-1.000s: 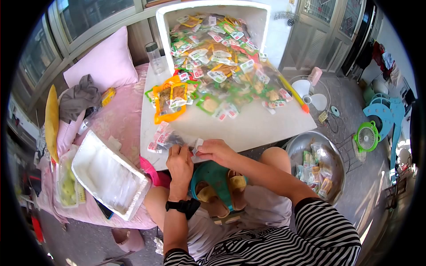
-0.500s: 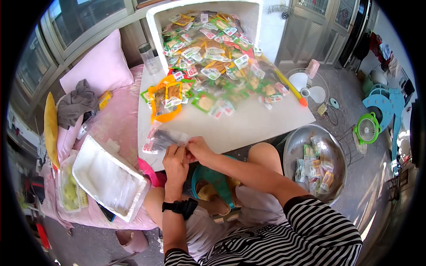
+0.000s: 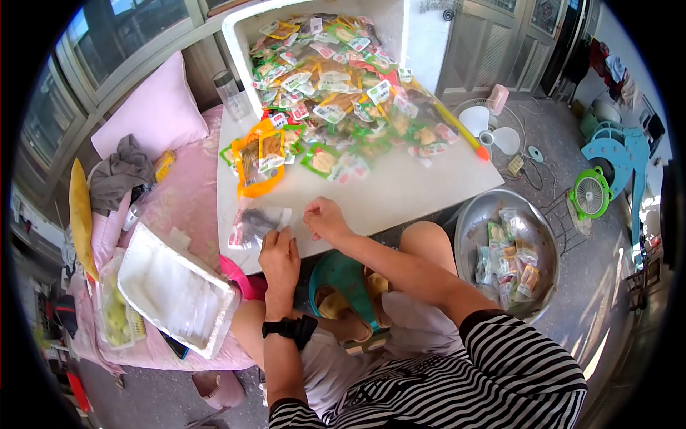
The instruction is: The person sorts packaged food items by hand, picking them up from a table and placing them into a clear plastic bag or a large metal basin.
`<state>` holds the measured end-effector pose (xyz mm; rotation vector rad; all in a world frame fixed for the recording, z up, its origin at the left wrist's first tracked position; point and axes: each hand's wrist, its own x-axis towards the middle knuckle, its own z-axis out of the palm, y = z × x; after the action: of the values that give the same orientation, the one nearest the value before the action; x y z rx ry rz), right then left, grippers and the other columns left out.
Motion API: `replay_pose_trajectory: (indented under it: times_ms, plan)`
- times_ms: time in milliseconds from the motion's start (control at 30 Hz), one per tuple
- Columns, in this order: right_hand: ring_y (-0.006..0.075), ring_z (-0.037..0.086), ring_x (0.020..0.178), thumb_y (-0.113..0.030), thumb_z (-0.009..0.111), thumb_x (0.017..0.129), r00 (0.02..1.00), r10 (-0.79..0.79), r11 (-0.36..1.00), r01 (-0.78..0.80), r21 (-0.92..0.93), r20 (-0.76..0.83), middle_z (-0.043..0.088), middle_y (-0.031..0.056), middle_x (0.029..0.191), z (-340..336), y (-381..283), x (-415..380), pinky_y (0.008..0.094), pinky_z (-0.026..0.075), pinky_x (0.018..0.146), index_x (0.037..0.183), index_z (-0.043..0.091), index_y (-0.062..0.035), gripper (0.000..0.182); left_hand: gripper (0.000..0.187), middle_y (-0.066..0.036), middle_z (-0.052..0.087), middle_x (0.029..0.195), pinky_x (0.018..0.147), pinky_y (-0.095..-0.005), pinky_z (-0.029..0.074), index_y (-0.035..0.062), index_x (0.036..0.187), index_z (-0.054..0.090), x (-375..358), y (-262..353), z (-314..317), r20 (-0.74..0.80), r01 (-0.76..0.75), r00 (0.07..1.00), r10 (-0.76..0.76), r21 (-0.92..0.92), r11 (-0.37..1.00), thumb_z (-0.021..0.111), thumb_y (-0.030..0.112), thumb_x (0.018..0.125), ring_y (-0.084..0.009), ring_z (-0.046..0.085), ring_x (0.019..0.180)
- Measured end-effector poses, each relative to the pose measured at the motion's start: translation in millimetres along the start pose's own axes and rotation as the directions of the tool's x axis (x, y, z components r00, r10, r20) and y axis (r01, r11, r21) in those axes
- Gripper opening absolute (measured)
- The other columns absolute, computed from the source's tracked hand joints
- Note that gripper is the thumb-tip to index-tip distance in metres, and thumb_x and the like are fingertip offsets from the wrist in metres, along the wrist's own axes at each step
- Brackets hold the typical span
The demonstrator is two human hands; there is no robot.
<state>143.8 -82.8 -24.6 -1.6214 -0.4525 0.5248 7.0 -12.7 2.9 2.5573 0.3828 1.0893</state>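
Note:
A clear plastic packet [image 3: 256, 225] with dark contents and a red-and-white label lies near the front left edge of the white table. My left hand [image 3: 279, 254] is at its lower right corner, fingers closed on the plastic edge. To the right, my right hand [image 3: 325, 219] hovers above the tabletop, apart from the packet. Its fingers are curled in, and whatever they may hold is hidden. Just behind the packet is an orange-edged food pouch [image 3: 259, 161], beside the large heap of small sealed food packets [image 3: 336, 79].
The heap spills from a white foam box [image 3: 232, 43] onto the table [image 3: 400, 189]. A metal basin [image 3: 468, 275] with several packets stands at right. At left, a white foam tray [image 3: 175, 289] rests on the pink bedding. A yellow stick with an orange tip [image 3: 461, 132] lies along the table's right side.
My hands were together at the packet's corner; now they are apart. The right hand has moved up and away, while the left stays by the packet. The view has shifted slightly.

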Motion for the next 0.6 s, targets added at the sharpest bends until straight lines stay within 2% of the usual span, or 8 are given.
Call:
replay_pose_trajectory:
  times_ms: [33,67,133,233,333,433,533,600]
  plan:
    - [0.0285,0.063,0.072,-0.011,0.059,0.081,0.982,-0.167,0.977,0.152,-0.149,-0.091,0.064,0.0154,0.081,0.7,3.7,4.0,0.0385,0.053,0.066,0.098,0.059,0.0002,0.021,0.019,-0.015,0.054,0.078,0.061,-0.0423,0.046,0.0002,0.092,0.065,0.6,1.1,-0.3,-0.003,-0.009,1.0,0.009,0.008,1.0,0.061,-0.002,0.074,-0.0349,0.057,0.071]
    - [0.0272,0.063,0.075,-0.014,0.06,0.081,0.975,-0.213,0.958,0.196,-0.211,-0.059,0.064,0.0155,0.086,0.4,7.5,7.3,0.0381,0.053,0.067,0.102,0.058,0.0003,0.026,0.019,-0.016,0.055,0.078,0.06,-0.0423,0.046,0.0002,0.092,0.065,1.3,1.7,-0.6,-0.005,-0.02,1.0,0.02,0.017,1.0,0.061,-0.002,0.073,-0.0352,0.056,0.069]
    - [0.0248,0.062,0.08,-0.02,0.063,0.082,0.954,-0.3,0.901,0.287,-0.325,0.013,0.062,0.0157,0.097,-0.5,6.6,10.6,0.0372,0.052,0.07,0.11,0.056,0.0006,0.036,0.02,-0.015,0.054,0.079,0.063,-0.0427,0.048,0.0008,0.093,0.065,-4.6,-5.2,6.6,0.077,-0.012,0.997,0.008,0.055,0.998,0.062,0.0,0.073,-0.0346,0.057,0.075]
    - [0.0276,0.062,0.086,-0.022,0.066,0.078,0.994,-0.101,0.942,0.084,-0.326,-0.036,0.063,0.0161,0.095,6.6,1.2,16.6,0.0383,0.049,0.079,0.113,0.055,-0.0013,0.043,0.021,-0.015,0.054,0.081,0.066,-0.0433,0.049,0.0012,0.093,0.065,-9.7,-12.7,15.1,0.152,-0.026,0.988,0.008,0.114,0.993,0.064,0.002,0.072,-0.0349,0.057,0.079]
    - [0.0275,0.063,0.088,-0.024,0.068,0.075,0.996,-0.053,0.858,0.085,-0.507,0.078,0.065,0.0144,0.094,-1.9,-6.9,19.3,0.0364,0.05,0.077,0.104,0.06,-0.0014,0.038,0.021,-0.015,0.054,0.082,0.067,-0.0439,0.049,0.0012,0.091,0.065,-8.8,-7.5,11.8,0.192,-0.012,0.981,-0.006,0.091,0.996,0.067,0.004,0.07,-0.0357,0.056,0.081]
    - [0.0277,0.064,0.086,-0.025,0.068,0.075,0.982,-0.123,0.776,0.187,-0.602,0.146,0.066,0.0126,0.085,-1.0,1.1,28.0,0.0364,0.05,0.076,0.09,0.064,0.001,0.03,0.023,-0.015,0.054,0.084,0.067,-0.0446,0.048,0.0015,0.089,0.064,-8.7,-4.4,6.1,0.169,-0.014,0.986,0.006,0.045,0.999,0.071,0.005,0.067,-0.0361,0.055,0.082]
    - [0.0262,0.066,0.079,-0.021,0.065,0.072,0.985,-0.074,0.816,0.15,-0.558,0.156,0.066,0.0139,0.083,0.3,-0.3,33.4,0.037,0.054,0.071,0.077,0.063,0.0004,0.022,0.029,-0.014,0.053,0.086,0.068,-0.0449,0.048,0.0027,0.091,0.061,-8.6,-0.3,1.3,0.167,-0.001,0.986,-0.011,0.074,0.997,0.074,0.006,0.065,-0.036,0.055,0.084]
    - [0.0248,0.066,0.066,-0.017,0.062,0.074,0.986,0.023,0.94,0.036,-0.339,0.167,0.065,0.0147,0.074,-4.9,-9.0,32.6,0.036,0.055,0.059,0.073,0.062,0.001,0.018,0.033,-0.015,0.053,0.088,0.068,-0.0449,0.048,0.0034,0.094,0.059,-7.1,2.1,0.7,0.168,-0.001,0.986,-0.018,0.112,0.994,0.074,0.006,0.064,-0.036,0.054,0.085]
